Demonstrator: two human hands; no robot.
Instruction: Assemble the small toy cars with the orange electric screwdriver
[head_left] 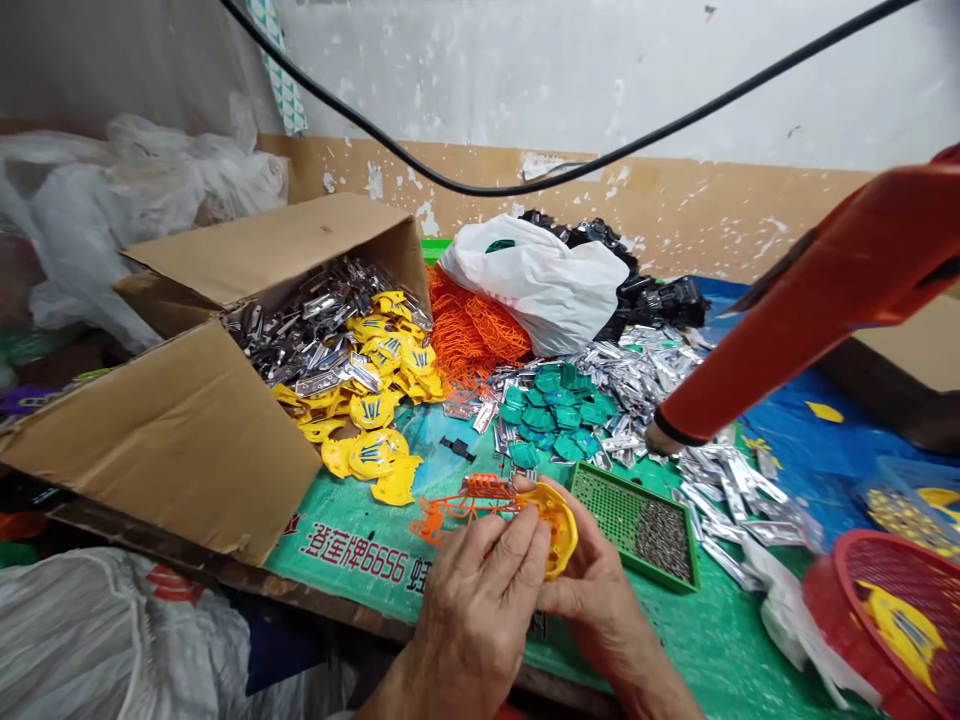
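Above the front of the table, my left hand presses its closed fingers onto an orange plastic frame, whose lattice-like end sticks out to the left. My right hand curls around a yellow plastic shell from the right. Shell and frame sit against each other between both hands; how they join is hidden by the fingers. Just right of the hands lies a green tray with many small screws. A small black part rests on the green sheet behind them.
A tipped cardboard box spills yellow shells and shiny parts at left. Teal pieces, orange frames, a white bag and silver parts lie behind. A red shaft slants in; a red basket stands right.
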